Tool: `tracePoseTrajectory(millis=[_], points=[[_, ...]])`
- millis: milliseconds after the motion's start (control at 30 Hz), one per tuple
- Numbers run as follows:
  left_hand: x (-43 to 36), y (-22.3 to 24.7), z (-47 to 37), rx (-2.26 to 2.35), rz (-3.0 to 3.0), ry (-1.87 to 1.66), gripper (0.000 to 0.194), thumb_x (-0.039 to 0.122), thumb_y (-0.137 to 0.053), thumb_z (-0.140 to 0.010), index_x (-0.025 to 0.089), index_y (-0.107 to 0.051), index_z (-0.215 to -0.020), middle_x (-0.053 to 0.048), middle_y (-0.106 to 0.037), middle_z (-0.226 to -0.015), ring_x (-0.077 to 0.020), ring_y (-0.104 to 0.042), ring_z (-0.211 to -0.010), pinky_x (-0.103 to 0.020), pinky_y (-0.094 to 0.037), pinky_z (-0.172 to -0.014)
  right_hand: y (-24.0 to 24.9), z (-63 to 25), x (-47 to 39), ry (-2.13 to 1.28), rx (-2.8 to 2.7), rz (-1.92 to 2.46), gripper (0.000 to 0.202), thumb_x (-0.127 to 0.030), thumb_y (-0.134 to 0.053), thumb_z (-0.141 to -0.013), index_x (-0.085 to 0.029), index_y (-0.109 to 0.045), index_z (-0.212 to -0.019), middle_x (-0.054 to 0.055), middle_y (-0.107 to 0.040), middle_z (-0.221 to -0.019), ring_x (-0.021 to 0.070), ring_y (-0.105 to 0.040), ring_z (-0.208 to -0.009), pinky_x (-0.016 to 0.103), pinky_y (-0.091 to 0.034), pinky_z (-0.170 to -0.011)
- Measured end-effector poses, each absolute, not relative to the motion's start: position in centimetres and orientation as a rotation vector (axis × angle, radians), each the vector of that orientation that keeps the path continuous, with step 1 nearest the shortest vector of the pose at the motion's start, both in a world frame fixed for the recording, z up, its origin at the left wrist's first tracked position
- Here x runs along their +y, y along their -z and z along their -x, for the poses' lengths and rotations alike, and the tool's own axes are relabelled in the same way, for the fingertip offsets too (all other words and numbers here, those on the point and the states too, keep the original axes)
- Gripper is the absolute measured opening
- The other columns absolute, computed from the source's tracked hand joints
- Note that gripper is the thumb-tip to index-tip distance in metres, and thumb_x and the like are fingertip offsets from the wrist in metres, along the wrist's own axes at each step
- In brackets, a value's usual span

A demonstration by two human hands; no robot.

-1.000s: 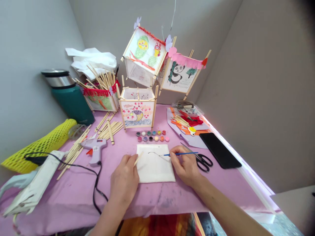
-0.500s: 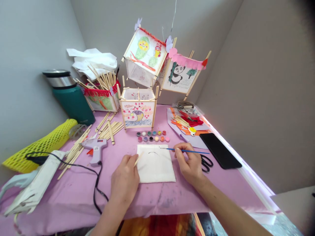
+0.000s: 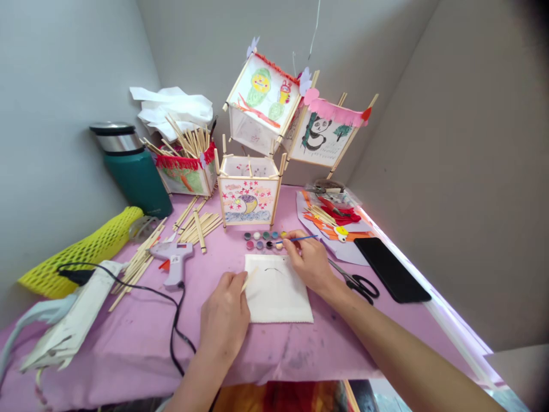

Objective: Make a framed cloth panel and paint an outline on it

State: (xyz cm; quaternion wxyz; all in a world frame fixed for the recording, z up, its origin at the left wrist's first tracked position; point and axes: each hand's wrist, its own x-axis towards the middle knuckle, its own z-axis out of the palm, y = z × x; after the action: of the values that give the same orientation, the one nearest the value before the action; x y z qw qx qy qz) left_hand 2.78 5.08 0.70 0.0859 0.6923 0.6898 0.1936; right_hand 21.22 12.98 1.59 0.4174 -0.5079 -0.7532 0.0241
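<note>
My right hand (image 3: 309, 264) pinches a thin blue paintbrush (image 3: 300, 238), whose tip is at the black pot in the two rows of small paint pots (image 3: 259, 245). My left hand (image 3: 226, 313) is closed around a short thin wooden stick (image 3: 249, 279) and rests at the left edge of a white cloth-like square (image 3: 278, 297). A short dark curved stroke marks the upper part of the square. Black-handled scissors (image 3: 359, 285) lie beside my right wrist, partly covered by the arm.
Painted stick-framed lanterns (image 3: 249, 200) stand behind the paints. On the left are a lilac glue gun (image 3: 174, 260) with its cord, loose wooden sticks (image 3: 136, 263), a green bottle (image 3: 137, 177) and a yellow net sleeve (image 3: 81, 252). A black phone (image 3: 392, 269) lies to the right.
My right hand has moved left and away from me, taking the brush tip from above the square to the paint pots. More of the scissors shows. My left hand stays at the square's edge.
</note>
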Motion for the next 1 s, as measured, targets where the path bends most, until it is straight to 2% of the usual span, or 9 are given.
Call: tracePoseTrajectory(millis=[200,367,600,833,1000], points=[[4.93,-0.75,-2.69,2.065,-2.071,-0.565,0.038,0.009,-0.039,-0.086,0.021,-0.057,-0.118,-0.005,-0.06,-0.107,-0.0191,-0.062,-0.093,-0.029,-0.047,-0.076,-1.24,-20.78,13.57,-0.098,-1.905,1.297,0.019,-0.025,-0.045,-0.09,-0.019,-0.061,-0.08,0.005,-0.069,-0.086,0.0181,-0.064,-0.075,0.028,-0.043,-0.07],[4.89,-0.89,-2.72,2.06,-2.065,-0.566,0.039,0.009,-0.039,-0.086,0.021,-0.057,-0.118,-0.004,-0.06,-0.108,-0.0191,-0.062,-0.092,-0.029,-0.047,-0.076,-1.24,-21.04,13.62,-0.272,-1.773,1.336,0.019,-0.028,-0.045,-0.091,-0.019,-0.06,-0.084,0.002,-0.067,-0.075,0.0158,-0.061,-0.065,0.025,-0.042,-0.062],[5.06,-0.66,-2.74,2.069,-2.061,-0.565,0.039,0.009,-0.04,-0.085,0.022,-0.057,-0.118,-0.004,-0.06,-0.108,-0.0192,-0.062,-0.091,-0.03,-0.047,-0.075,-0.78,-21.01,13.83,-0.418,-1.709,1.319,0.017,-0.029,-0.048,-0.088,-0.019,-0.061,-0.083,0.002,-0.067,-0.074,0.0156,-0.06,-0.063,0.025,-0.042,-0.059],[5.0,-0.72,-2.68,2.062,-2.053,-0.573,0.038,0.009,-0.04,-0.086,0.021,-0.057,-0.118,-0.004,-0.06,-0.108,-0.0191,-0.061,-0.092,-0.029,-0.047,-0.076,-0.97,-21.67,13.36,-0.626,-1.506,1.25,0.02,-0.038,-0.049,-0.087,-0.019,-0.055,-0.083,0.001,-0.065,-0.069,0.016,-0.061,-0.061,0.025,-0.043,-0.056],[5.06,-0.73,-2.73,2.067,-2.062,-0.569,0.038,0.009,-0.04,-0.085,0.021,-0.057,-0.118,-0.004,-0.06,-0.109,-0.0192,-0.061,-0.092,-0.029,-0.047,-0.075,-0.82,-21.49,12.9,-0.478,-1.677,1.265,0.015,-0.029,-0.047,-0.088,-0.019,-0.059,-0.085,0.003,-0.067,-0.08,0.0155,-0.06,-0.067,0.024,-0.042,-0.058]])
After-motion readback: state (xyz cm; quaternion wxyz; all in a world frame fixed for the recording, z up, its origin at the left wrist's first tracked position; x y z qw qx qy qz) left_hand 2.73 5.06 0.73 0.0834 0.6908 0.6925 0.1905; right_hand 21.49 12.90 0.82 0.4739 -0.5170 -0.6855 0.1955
